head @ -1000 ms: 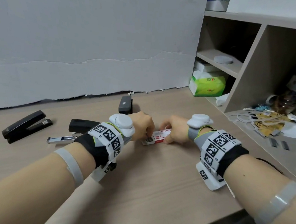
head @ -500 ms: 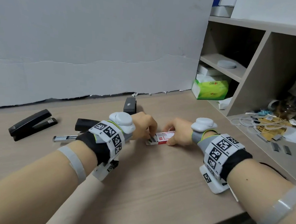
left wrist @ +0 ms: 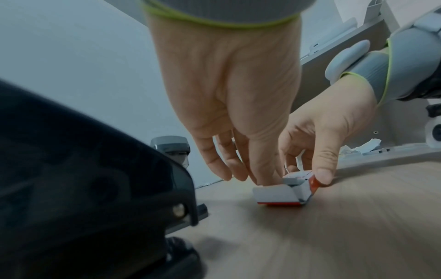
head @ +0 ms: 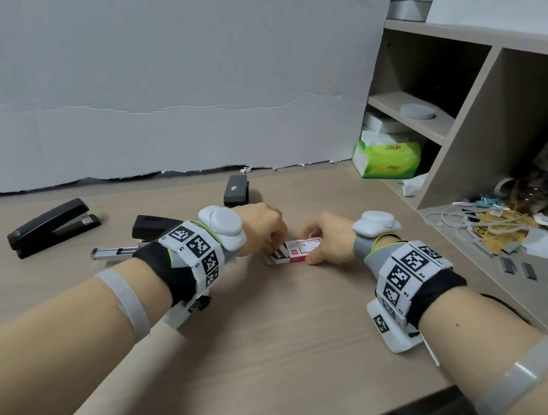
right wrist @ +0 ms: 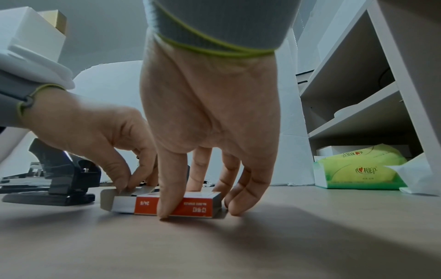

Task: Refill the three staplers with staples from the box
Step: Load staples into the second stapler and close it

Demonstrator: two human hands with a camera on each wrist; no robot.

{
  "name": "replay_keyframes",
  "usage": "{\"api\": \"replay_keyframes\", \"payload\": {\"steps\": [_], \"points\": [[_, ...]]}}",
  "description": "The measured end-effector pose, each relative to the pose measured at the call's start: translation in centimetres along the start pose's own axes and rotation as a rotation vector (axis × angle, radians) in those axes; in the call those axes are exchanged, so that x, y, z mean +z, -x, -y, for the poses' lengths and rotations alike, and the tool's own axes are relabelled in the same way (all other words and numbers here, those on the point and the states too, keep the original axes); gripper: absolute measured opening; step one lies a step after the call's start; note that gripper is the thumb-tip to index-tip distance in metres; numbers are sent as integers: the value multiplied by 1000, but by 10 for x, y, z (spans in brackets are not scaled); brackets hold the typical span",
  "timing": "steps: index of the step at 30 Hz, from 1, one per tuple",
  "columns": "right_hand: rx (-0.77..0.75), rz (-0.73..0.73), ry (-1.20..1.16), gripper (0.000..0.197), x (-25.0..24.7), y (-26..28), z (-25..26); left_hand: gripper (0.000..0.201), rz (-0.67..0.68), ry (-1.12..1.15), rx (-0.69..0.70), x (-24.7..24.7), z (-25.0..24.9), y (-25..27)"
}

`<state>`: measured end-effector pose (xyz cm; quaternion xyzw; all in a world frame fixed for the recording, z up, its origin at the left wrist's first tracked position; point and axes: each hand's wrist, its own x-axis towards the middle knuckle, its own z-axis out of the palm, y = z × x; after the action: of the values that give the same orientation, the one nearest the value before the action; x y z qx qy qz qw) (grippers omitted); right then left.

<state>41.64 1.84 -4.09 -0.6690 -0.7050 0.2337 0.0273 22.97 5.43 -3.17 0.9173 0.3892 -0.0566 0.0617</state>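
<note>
While the right hand (right wrist: 210, 117) clamps the red box (right wrist: 186, 204) flat on the table (head: 271, 324), thumb on its near side and fingers (right wrist: 248, 190) over the far side, the left hand (head: 260, 227) pinches staples (head: 277, 254) at the box's open end, fingertips together. Two staplers (head: 53, 228) (head: 155, 227) lie left of that hand, a third (head: 235, 190) beyond it.

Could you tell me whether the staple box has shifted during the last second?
No: the staple box lies at the same spot relative to the grey stapler behind it.
</note>
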Motion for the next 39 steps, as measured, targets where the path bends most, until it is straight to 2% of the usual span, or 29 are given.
{"api": "replay_keyframes", "payload": {"steps": [4,8,17,21,23,28,32,36,39], "points": [[0,1,-10,48,0,0,0,21,23,-18,16,-3,4,2],[-4,-2,-8,46,0,1,0,28,24,-29,-3,-6,9,5],[11,0,14,43,-1,6,3,17,20,-48,-106,-21,3,22],[17,-30,41,63,-5,9,9,16,-83,122,-154,-29,5,29],[-32,-113,38,62,-9,13,17,15,-135,263,-147,-31,6,33],[-192,-210,-347,21,-17,23,54,11,-239,527,-88,-35,6,46],[-188,-200,-638,6,-20,32,72,9,-324,663,-65,-39,11,62],[-217,-152,-776,4,-19,37,94,6,-372,696,-71,-43,18,87],[-230,-138,-836,6,-16,36,111,9,-419,582,-103,-46,27,106]]}}
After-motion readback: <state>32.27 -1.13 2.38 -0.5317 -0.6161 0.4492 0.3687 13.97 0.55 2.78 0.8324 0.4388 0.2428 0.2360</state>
